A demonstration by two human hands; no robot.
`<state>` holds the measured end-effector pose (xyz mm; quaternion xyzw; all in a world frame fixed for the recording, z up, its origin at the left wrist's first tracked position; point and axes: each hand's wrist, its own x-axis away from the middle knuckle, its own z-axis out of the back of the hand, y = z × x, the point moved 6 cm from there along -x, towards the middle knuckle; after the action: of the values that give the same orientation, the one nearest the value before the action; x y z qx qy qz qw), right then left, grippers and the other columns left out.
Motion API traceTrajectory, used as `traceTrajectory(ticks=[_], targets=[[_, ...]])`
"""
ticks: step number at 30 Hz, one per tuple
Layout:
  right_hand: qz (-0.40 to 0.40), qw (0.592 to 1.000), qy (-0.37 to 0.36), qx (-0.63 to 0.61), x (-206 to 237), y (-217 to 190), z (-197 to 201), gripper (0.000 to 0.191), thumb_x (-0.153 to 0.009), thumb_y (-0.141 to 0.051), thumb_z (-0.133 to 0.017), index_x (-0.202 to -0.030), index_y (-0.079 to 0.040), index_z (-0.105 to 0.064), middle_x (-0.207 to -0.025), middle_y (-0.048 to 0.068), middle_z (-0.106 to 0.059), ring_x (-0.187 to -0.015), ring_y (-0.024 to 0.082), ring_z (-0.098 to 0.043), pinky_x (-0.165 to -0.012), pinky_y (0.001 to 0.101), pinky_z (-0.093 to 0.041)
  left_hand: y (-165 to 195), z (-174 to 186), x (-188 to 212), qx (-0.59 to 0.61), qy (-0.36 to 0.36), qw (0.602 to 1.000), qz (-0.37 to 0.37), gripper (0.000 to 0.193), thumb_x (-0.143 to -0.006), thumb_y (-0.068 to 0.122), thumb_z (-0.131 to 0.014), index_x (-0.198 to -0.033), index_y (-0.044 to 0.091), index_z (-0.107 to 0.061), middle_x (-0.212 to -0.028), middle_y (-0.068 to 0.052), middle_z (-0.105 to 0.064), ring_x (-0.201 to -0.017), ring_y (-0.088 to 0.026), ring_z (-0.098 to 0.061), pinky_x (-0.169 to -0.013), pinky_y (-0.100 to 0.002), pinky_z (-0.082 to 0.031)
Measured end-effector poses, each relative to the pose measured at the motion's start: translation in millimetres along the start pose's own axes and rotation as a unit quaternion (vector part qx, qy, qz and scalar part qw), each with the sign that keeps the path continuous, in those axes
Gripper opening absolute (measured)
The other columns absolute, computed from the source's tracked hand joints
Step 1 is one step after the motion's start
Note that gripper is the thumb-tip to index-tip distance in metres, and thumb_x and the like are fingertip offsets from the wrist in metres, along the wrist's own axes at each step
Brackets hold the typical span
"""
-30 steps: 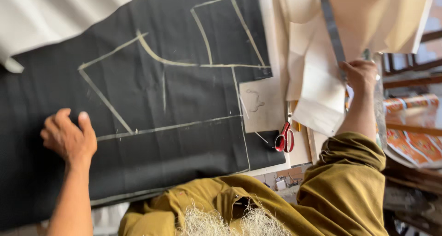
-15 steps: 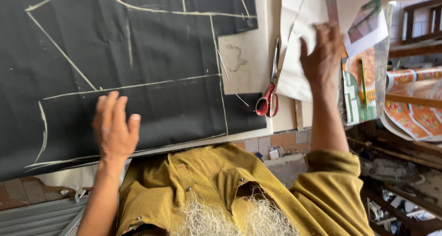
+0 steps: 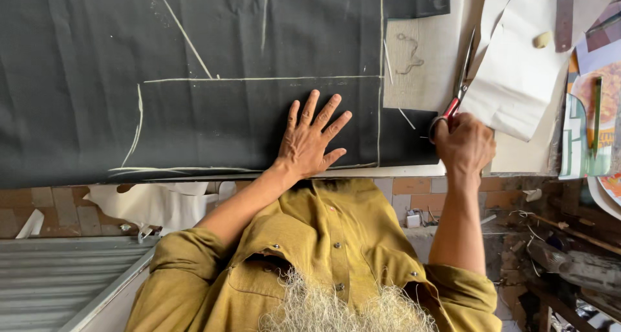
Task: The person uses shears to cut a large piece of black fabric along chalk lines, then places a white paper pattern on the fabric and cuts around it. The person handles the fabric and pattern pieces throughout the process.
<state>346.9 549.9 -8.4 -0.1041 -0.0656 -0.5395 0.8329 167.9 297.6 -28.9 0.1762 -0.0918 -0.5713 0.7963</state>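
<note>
White paper patterns (image 3: 517, 79) lie beside a metal ruler (image 3: 565, 15) and a piece of chalk (image 3: 542, 40); colourful printed sheets (image 3: 592, 112) sit at the table's edge, brick floor (image 3: 58, 209) below.

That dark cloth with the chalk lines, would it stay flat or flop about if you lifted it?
The dark cloth would probably droop, since it lies thin and limp on the table. It may also slide easily, which could be why the left hand presses it flat.

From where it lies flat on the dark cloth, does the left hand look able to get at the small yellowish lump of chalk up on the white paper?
Probably not easily: the left hand is far from the chalk, with the right hand and scissors between them.
</note>
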Motion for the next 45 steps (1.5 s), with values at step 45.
traceTrajectory(ticks=[45], targets=[[-0.131, 0.836, -0.293, -0.444, 233.2, 29.7, -111.8, 0.049, -0.082, -0.052, -0.077, -0.070, -0.008, -0.059, -0.051, 0.003, -0.059, -0.045, 0.012, -0.059, -0.045, 0.0267, -0.046, 18.8, -45.5, 2.8, 0.003, -0.068, 0.981, -0.181, 0.046, -0.108, 0.047, -0.041, -0.154, 0.049, -0.045, -0.174, -0.001, -0.010, -0.156, -0.043, -0.005, -0.121, -0.072, -0.005]])
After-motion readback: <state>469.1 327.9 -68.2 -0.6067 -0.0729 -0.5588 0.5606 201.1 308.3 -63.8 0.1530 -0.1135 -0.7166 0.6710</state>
